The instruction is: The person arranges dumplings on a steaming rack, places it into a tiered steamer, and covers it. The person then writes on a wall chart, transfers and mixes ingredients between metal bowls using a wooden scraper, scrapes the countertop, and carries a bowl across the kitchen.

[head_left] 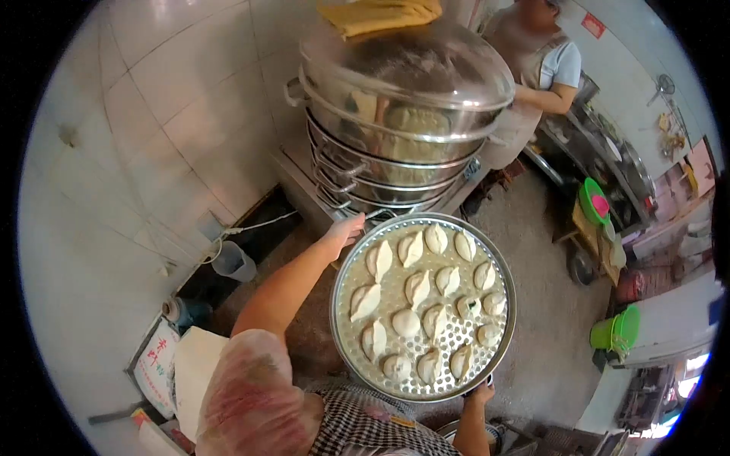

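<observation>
A round metal steamer tray (449,328) with a perforated bottom is held level in front of my body. Several pale dumplings (417,288), some pleated and long, some round, lie spread over it. My left hand (347,234) grips the tray at its far left side by a wire handle, its fingers partly hidden. At the near right side, my right hand (480,393) is closed on the other handle, mostly under the rim. Just beyond the tray stands a tall stack of metal steamer tiers (403,144) under a domed lid (426,68).
A folded yellow cloth (380,15) lies on the lid. Behind the stack, a person in an apron (525,83) stands by a stove counter (601,152). Green basins (616,328) are at the right. A plastic jug (234,262) stands by the left wall.
</observation>
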### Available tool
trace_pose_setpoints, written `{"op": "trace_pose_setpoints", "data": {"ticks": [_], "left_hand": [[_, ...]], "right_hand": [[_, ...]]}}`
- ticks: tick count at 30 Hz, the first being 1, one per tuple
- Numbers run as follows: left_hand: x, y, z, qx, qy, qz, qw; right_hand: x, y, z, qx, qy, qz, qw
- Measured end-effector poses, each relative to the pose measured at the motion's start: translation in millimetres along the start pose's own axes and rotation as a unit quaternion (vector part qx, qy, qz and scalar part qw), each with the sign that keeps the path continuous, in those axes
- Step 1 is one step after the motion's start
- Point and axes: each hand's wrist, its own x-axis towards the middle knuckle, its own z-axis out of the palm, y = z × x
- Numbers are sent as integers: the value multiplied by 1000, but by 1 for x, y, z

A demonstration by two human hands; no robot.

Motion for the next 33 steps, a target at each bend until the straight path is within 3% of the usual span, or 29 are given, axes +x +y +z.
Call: {"op": "trace_pose_setpoints", "data": {"ticks": [4,8,10,13,16,18,19,22,25,31,32,33], "left_hand": [[-66,87,-14,-10,13,205,979],[-98,198,-40,-77,109,321,938],[-84,248,-56,-75,137,355,922],[-77,318,-58,41,210,353,911],[-44,373,-50,241,343,425,803],[-19,413,-32,308,443,412,735],[-7,424,-26,337,491,396,699],[-1,444,-12,501,450,423,607],[14,446,-15,454,438,522,574],[-65,437,16,479,461,568,486],[-68,439,19,319,370,583,649],[-74,443,22,140,260,562,773]], "right_hand": [[25,14,-6,-10,10,-66,998],[40,15,-10,-22,-12,-84,996],[44,13,-5,48,15,-40,998],[55,20,-4,9,4,-83,996],[54,22,3,67,-44,-83,993],[95,62,-8,2,-59,-214,975],[90,63,-4,15,-62,-195,979],[87,73,-9,8,-30,-153,988],[113,87,-20,-33,3,-175,984],[95,73,-19,-60,29,-154,986],[93,72,-19,-65,31,-155,985],[92,69,-19,-71,31,-156,985]]}}
